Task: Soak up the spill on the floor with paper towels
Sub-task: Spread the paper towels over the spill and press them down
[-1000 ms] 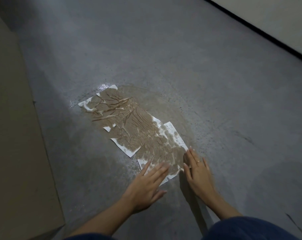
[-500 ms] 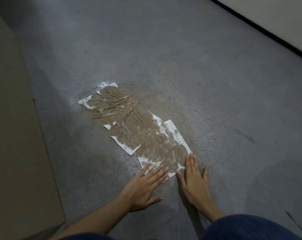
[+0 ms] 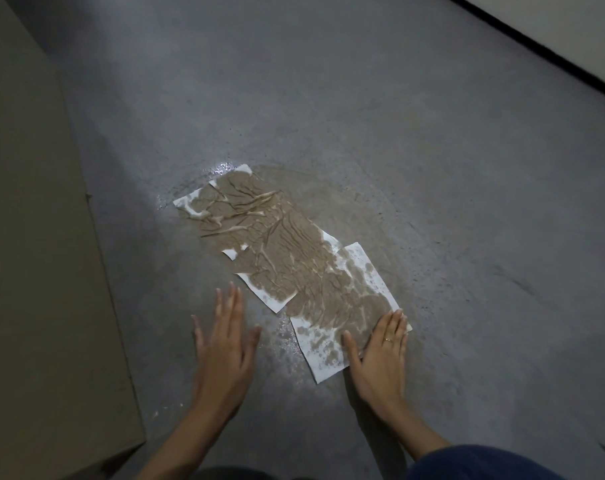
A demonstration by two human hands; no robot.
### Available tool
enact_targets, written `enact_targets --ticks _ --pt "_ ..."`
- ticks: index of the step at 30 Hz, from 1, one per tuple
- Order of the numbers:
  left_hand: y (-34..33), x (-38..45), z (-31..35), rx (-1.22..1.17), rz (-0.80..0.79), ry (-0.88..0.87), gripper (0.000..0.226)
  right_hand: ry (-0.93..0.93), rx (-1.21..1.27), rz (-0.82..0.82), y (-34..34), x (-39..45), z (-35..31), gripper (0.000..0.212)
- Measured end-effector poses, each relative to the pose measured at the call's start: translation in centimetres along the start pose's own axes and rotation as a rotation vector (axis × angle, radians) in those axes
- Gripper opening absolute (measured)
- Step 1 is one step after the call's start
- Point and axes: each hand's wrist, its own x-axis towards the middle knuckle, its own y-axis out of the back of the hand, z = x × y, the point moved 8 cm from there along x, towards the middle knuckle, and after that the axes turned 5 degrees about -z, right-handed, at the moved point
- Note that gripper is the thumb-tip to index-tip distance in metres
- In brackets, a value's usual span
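Several white paper towels, soaked brown and wrinkled, lie overlapping in a diagonal strip on the grey floor. A brown spill still spreads on the floor to their upper right. My right hand lies flat with straight fingers on the near right corner of the nearest towel. My left hand, fingers straight and slightly blurred, is over bare floor to the left of the towels, off the paper.
A tall beige surface like a cabinet side fills the left edge. A black baseboard and pale wall run across the upper right. Wet droplets glisten between my hands. My dark-clad knee is at the bottom right.
My left hand has left the near towel and moved left onto bare floor. My right hand has shifted from the floor beside the towel onto its near right corner.
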Motion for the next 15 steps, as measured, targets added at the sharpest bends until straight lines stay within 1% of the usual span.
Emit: enact_targets --ticks 4,7,12,15 --pt "2.0 -0.4 -1.1 -0.026 0.049 0.038 0.074 -0.027 -0.054 0.024 -0.4 0.4 -1.2 0.102" --pt "2.8 -0.8 -1.1 -0.059 0.065 0.047 0.072 -0.029 -0.077 0.059 -0.6 0.7 -2.3 0.102" --pt "3.2 -1.1 -0.7 -0.093 0.045 0.048 0.068 -0.027 -0.139 0.052 -1.3 1.9 -4.2 0.096" --pt "3.2 -1.5 -0.9 -0.107 0.021 0.06 0.066 -0.025 -0.129 0.038 -1.4 2.7 -5.6 0.096"
